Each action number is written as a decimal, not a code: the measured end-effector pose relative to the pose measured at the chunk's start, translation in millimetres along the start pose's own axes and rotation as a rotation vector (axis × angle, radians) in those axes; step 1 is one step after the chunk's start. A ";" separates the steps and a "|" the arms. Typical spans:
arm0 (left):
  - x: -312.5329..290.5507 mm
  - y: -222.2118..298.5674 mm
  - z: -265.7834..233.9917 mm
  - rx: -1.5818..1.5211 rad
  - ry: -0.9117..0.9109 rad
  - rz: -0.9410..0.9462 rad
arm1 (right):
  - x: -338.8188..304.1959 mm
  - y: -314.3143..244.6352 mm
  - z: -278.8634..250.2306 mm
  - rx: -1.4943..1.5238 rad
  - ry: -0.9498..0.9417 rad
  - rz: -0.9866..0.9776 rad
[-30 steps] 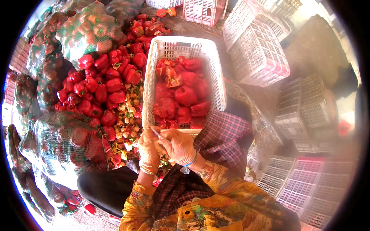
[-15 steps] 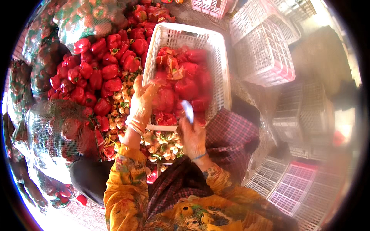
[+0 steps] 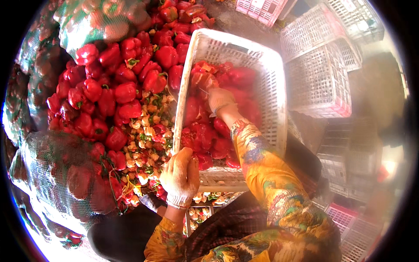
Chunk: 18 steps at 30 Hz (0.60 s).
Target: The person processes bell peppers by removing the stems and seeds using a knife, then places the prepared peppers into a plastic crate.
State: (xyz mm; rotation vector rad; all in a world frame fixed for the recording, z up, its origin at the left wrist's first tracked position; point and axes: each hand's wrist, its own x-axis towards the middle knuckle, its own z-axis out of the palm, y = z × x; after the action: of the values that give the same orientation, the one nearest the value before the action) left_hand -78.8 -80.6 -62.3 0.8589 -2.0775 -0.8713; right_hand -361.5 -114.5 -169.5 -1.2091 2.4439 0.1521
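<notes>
A white plastic crate stands before me, with red bell peppers inside, some broken or cut. My left hand, in a pale knitted glove, is closed at the crate's near left corner, its fingers curled over the edge. Deep in the crate, my right hand, also gloved, reaches across the peppers toward the far left side. Its fingers blend into the peppers in the glare, so their grip is unclear. No blade shows in it.
Left of the crate lies a big heap of whole red bell peppers. Cut pepper cores are strewn beside it. Full net sacks stand at the left. Stacked white crates and a pink crate are on the right.
My right hand, which held a blurred blade near the crate's front, has reached far into the crate. My left hand has moved from the left rim to the near left corner.
</notes>
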 end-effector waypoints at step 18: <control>0.4 -4.1 2.6 0.032 0.001 -0.033 | 4.8 -4.3 32.0 -0.150 0.000 -0.172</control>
State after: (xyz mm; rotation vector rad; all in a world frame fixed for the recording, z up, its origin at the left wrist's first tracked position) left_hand -79.9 -82.3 -66.7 0.9128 -2.0862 -0.8572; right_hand -350.8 -112.1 -200.3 -1.4765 2.3496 0.2903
